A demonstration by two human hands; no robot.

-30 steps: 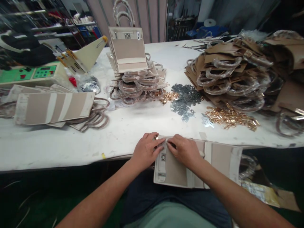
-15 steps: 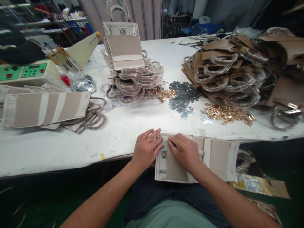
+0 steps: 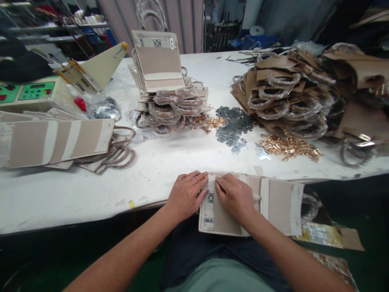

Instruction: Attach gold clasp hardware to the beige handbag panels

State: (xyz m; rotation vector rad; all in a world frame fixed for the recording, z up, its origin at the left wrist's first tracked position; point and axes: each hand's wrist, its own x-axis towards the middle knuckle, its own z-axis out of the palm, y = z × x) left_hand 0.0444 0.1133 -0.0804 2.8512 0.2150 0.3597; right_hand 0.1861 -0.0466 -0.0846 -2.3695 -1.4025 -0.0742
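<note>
A beige handbag panel lies unfolded at the front edge of the table, partly over my lap. My left hand rests on its left border, fingers stretched out and lying flat near the top corner. Close beside it, my right hand has its fingers curled and pinched together on the pale strip near that corner. Whatever sits between those fingertips is hidden. Lower on the same strip are a small square metal fitting and a metal plate. A plastic-wrapped handle shows past the panel's right end.
Beyond the panel lie loose gold metal pieces and dark metal plates. Brown bag parts are heaped at right. Wrapped bags stack at centre, beige panels at left, near a machine with green control panels.
My left hand's fingers have come closer together and flattened on the panel's edge. My right hand stays pinched at nearly the same spot. The camera view has shifted slightly.
</note>
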